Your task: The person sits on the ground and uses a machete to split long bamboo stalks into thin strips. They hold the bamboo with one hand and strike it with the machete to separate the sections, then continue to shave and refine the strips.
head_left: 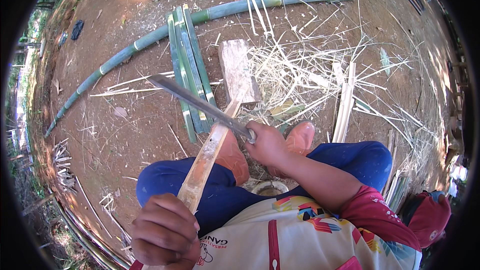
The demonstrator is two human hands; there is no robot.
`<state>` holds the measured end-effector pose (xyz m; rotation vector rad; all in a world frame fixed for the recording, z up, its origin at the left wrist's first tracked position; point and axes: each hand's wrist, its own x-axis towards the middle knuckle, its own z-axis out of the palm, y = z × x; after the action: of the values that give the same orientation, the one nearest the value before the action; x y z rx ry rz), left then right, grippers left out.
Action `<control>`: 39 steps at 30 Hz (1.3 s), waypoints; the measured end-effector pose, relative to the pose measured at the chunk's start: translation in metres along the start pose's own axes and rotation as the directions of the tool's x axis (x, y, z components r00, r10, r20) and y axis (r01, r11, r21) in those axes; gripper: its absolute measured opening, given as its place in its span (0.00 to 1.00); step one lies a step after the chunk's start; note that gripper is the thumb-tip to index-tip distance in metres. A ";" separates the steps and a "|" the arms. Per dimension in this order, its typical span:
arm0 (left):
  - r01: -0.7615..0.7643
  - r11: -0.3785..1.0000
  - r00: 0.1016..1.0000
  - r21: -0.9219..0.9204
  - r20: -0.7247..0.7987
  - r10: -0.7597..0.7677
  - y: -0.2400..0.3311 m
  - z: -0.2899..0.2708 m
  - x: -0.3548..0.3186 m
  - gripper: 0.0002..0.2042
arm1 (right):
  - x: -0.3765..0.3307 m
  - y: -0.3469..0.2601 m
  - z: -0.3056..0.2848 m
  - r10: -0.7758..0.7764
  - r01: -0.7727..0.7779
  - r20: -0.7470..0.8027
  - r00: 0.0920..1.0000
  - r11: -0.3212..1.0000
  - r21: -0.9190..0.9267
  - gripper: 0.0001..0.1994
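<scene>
My left hand (167,230) is closed around the near end of a split bamboo strip (202,162), whose pale inner face is turned up. The strip slants away from me, and its far end reaches the edge of a rough wooden block (235,65) on the ground. In my right hand (270,142) is the handle of a machete (195,101). Its long blade points up to the left and crosses over the strip; whether the edge touches the bamboo, I cannot tell. My fingers wrap fully around both things.
Beyond the block a long green bamboo pole (160,34) lies curved across the dirt. Several green split lengths (185,65) rest against it. Pale shavings (285,67) are heaped right of the block, beside pale split bamboo (345,102). My orange shoes (300,137) flank the strip's right side and underside.
</scene>
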<state>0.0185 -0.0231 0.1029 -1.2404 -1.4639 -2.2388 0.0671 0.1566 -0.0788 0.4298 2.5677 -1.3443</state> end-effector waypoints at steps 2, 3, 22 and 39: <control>0.023 0.999 0.996 -0.026 0.088 -0.020 -0.002 -0.005 0.004 0.15 | 0.009 0.009 -0.003 0.036 -0.036 0.004 0.999 0.999 -0.023 0.16; 0.031 0.998 0.989 -0.050 0.147 -0.023 -0.003 -0.015 0.009 0.14 | 0.012 0.012 -0.003 0.023 -0.023 0.004 1.000 0.999 -0.029 0.16; -0.041 0.998 0.998 0.043 -0.045 0.043 -0.004 0.005 -0.001 0.19 | 0.020 0.036 0.012 0.114 -0.115 -0.047 0.992 0.993 -0.018 0.17; -0.037 0.999 0.996 0.022 -0.080 0.039 -0.005 0.001 -0.002 0.18 | 0.033 0.045 0.012 0.135 -0.134 -0.002 0.991 0.988 -0.070 0.18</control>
<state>0.0175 -0.0199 0.0987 -1.1481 -1.4187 -2.2159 0.0529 0.1761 -0.1306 0.5767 2.5242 -1.2051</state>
